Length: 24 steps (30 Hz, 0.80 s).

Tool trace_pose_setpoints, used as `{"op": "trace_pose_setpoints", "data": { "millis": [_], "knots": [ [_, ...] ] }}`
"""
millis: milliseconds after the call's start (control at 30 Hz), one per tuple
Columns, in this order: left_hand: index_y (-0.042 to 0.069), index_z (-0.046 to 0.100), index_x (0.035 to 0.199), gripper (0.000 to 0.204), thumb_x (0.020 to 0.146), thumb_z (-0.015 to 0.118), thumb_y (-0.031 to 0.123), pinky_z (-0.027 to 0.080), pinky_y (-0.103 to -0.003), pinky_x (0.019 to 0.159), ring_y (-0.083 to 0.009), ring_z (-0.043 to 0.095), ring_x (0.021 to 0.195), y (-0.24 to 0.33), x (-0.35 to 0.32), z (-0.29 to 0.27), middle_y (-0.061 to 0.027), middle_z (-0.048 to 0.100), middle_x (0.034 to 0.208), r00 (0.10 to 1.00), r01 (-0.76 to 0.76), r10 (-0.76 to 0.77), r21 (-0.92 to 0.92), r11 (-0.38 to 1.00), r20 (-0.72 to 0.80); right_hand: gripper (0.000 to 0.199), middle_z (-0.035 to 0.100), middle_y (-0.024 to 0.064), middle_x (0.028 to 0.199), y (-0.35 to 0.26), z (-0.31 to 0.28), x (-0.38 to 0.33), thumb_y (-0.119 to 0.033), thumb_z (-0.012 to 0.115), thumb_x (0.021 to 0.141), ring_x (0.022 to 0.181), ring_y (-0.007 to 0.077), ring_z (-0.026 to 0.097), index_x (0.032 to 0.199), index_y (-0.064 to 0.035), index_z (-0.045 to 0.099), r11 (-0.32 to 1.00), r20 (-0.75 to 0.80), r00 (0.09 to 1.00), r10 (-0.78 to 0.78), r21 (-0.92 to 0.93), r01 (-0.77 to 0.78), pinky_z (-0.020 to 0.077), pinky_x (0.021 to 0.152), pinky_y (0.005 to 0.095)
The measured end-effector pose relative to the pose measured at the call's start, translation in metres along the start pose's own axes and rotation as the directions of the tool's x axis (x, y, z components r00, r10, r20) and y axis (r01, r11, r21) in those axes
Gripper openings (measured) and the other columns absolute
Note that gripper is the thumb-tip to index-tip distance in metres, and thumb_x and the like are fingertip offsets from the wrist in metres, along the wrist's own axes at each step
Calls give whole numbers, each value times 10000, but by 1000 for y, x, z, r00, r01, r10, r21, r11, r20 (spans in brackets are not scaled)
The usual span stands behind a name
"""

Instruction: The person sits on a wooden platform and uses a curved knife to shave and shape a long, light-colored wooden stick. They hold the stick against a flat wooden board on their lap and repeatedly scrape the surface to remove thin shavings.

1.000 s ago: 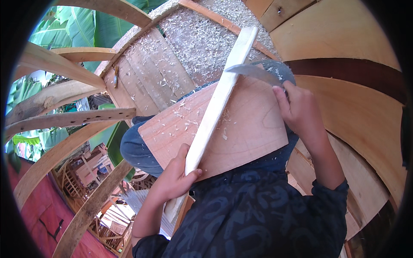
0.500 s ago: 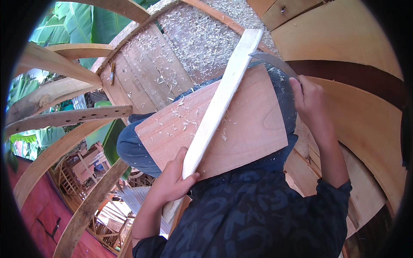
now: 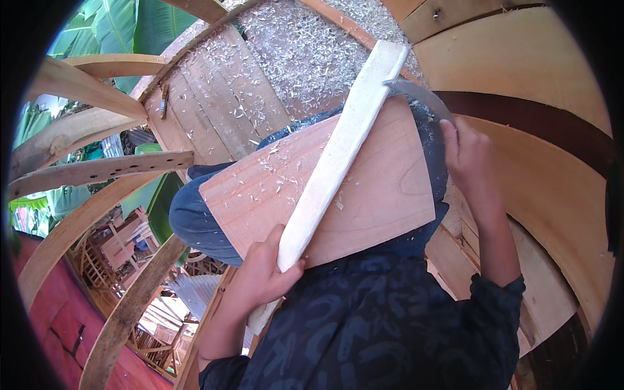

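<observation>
Across my lap lies a broad reddish wooden board (image 3: 383, 188) sprinkled with shavings. Over it slants a long pale stick of wood (image 3: 338, 149), its far end angled up to the right. My left hand (image 3: 270, 266) is closed around the near part of this stick. My right hand (image 3: 469, 153) is closed on a knife whose curved grey blade (image 3: 426, 96) points left; its handle is hidden in my fingers. The blade's tip meets or overlaps the stick's right edge near the far end; whether it cuts in I cannot tell.
Wood shavings (image 3: 299, 55) cover the planks ahead. A small yellow-brown object (image 3: 164, 102) lies on the planks at left. Curved wooden ribs (image 3: 104, 172) stand on the left with gaps between them, and broad planks (image 3: 507, 55) form a wall on the right.
The stick's far end and the knife tip now appear slightly farther right. The surroundings have shifted a little left in view. Both hands keep their hold.
</observation>
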<state>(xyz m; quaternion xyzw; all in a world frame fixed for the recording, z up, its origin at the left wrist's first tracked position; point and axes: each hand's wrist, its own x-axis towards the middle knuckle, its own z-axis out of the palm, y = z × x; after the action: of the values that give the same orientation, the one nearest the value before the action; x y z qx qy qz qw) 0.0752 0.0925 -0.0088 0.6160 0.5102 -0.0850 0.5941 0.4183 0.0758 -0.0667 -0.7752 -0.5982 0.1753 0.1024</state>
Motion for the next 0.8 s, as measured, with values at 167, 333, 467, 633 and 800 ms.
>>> {"op": "trace_pose_setpoints", "data": {
  "millis": [167, 333, 467, 633, 800],
  "knots": [
    [-47, 546, 1114, 423, 758, 636, 163, 520, -409, 720, -390, 686, 796, -7, -1, 4, -239, 653, 820, 1000, -14, 14, -62, 998, 7, 336, 592, 201, 658, -21, -11, -14, -295, 562, 967, 614, 411, 607, 772, -23, 538, 993, 70, 995, -74, 93, 67, 465, 538, 483],
    [-48, 580, 1073, 386, 736, 629, 133, 525, -380, 721, -339, 698, 788, -8, -2, 7, -216, 658, 814, 1000, 15, -16, -112, 994, -7, 323, 610, 180, 663, -46, 4, -31, -321, 593, 941, 590, 369, 619, 778, -47, 544, 975, 154, 970, -189, 146, 167, 487, 531, 458],
    [-44, 591, 1098, 413, 723, 624, 127, 528, -372, 724, -318, 701, 777, -7, 0, 6, -209, 662, 803, 1000, 19, -19, -79, 997, -2, 334, 606, 193, 664, -35, 6, -20, -325, 581, 952, 587, 388, 611, 774, -45, 546, 980, 122, 974, -191, 80, 183, 477, 525, 472],
    [-36, 594, 1147, 465, 714, 624, 129, 528, -371, 728, -322, 701, 776, -13, -2, 9, -204, 666, 805, 999, -25, 22, -79, 997, -37, 339, 593, 214, 663, 3, -2, 4, -309, 547, 978, 620, 424, 604, 780, -35, 559, 1000, 14, 1000, -1, 22, 1, 465, 532, 486],
    [-39, 600, 1130, 455, 708, 624, 130, 528, -372, 728, -326, 697, 768, -13, -2, 12, -198, 665, 800, 999, -20, 17, -72, 997, -50, 340, 596, 193, 645, -31, 0, -20, -325, 568, 962, 604, 394, 619, 768, -46, 563, 983, 69, 982, -173, 70, 169, 486, 537, 471]
  ]
}}
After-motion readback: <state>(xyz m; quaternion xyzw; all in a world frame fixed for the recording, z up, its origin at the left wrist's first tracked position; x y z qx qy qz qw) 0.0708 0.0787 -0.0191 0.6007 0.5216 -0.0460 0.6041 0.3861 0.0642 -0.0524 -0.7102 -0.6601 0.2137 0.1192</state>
